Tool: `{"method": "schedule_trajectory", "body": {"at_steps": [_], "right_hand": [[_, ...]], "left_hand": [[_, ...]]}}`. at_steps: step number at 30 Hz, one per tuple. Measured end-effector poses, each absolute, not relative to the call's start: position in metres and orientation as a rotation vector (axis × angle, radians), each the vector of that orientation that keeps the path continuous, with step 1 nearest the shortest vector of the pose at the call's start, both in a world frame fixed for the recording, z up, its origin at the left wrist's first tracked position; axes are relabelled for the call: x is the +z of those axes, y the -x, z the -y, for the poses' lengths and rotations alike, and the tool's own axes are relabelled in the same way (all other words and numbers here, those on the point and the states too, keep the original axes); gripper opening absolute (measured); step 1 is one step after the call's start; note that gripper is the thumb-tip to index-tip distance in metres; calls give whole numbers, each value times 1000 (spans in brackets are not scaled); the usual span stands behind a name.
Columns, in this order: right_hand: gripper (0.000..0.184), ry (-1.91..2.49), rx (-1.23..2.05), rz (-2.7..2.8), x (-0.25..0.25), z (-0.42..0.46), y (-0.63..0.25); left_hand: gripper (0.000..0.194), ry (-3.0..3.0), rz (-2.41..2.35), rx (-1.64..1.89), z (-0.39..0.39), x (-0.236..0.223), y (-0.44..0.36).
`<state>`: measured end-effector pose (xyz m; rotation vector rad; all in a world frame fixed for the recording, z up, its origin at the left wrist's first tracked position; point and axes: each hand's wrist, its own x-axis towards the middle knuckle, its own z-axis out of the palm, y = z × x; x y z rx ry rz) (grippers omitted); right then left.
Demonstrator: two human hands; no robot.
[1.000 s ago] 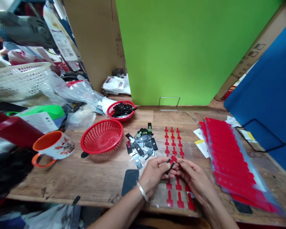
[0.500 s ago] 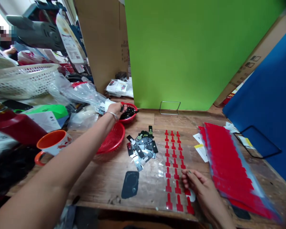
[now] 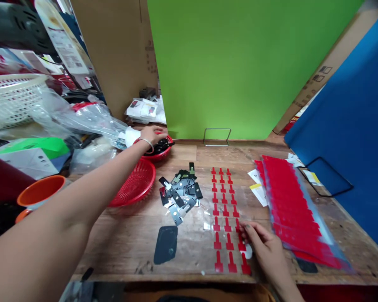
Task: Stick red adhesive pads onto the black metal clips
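Black pieces (image 3: 162, 147), left hand (image 3: 152, 134) now at their basket (image 3: 159, 158)

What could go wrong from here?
The left hand, at the small red plastic basket of flat black parts, might tip it.
The left forearm partly hides the round orange-lined mug; withdrawing could knock it.
The right hand, at the flat red T-shaped pieces, might shift some.

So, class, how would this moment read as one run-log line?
left hand: at red basket with black parts | right hand: at red cutouts | flat pieces: piled left of cutouts
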<state>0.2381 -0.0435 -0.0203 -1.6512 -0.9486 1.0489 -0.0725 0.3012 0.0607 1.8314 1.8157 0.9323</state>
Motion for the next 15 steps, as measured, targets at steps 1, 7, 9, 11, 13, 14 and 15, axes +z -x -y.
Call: {"method": "schedule_trajectory", "body": {"at_steps": [1, 7, 9, 11, 13, 14, 15], "right_hand": [[37, 1676, 1005, 962, -22, 43, -238], [32, 1724, 844, 1064, -38, 42, -243], [29, 1704, 813, 1114, -41, 42, -244], [27, 1691, 789, 1135, -42, 42, -244], [25, 1687, 770, 1141, -42, 42, -244], [25, 1687, 764, 1147, -42, 42, -244], [24, 1683, 762, 1155, -41, 42, -244]], "left_hand": [[36, -1852, -1792, 875, -300, 55, 68], [18, -1976, -1850, 687, -300, 37, 49], [20, -1975, -1899, 683, -299, 38, 48], [23, -1959, -1946, 700, -299, 43, 49], [25, -1915, -1996, 750, -298, 51, 52], [26, -1886, -2017, 781, -297, 57, 55], [27, -1853, -2020, 809, -296, 62, 57]]}}
